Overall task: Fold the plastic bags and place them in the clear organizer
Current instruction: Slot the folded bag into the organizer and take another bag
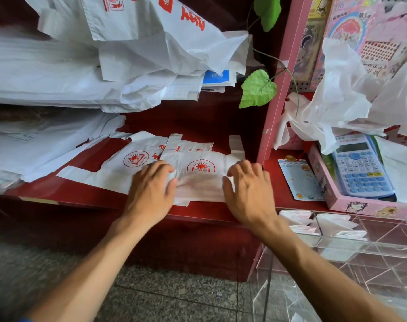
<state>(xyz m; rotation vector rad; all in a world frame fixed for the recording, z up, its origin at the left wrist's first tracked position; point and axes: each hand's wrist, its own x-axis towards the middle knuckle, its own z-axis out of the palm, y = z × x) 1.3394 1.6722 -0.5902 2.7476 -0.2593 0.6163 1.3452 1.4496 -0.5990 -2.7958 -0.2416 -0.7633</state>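
Observation:
A white plastic bag (pixel 199 182) with a red round logo lies partly folded at the front edge of a dark red shelf (pixel 86 194). My left hand (pixel 151 184) grips its left end, fingers curled over the folded flap. My right hand (pixel 249 184) grips the right end the same way. A second white bag (pixel 119 166) with the same logo lies flat under and to the left of it. The clear organizer (pixel 337 249) stands at the lower right, with folded white bags (pixel 295 220) in its back compartments.
Heaps of loose white bags (pixel 133 54) fill the shelf's back and left. A pink shelf post (pixel 276 89) with green leaves (pixel 258 89) stands to the right. A pink box (pixel 330 196) holds a blue calculator (pixel 360 166). More crumpled bags (pixel 351 98) hang above it.

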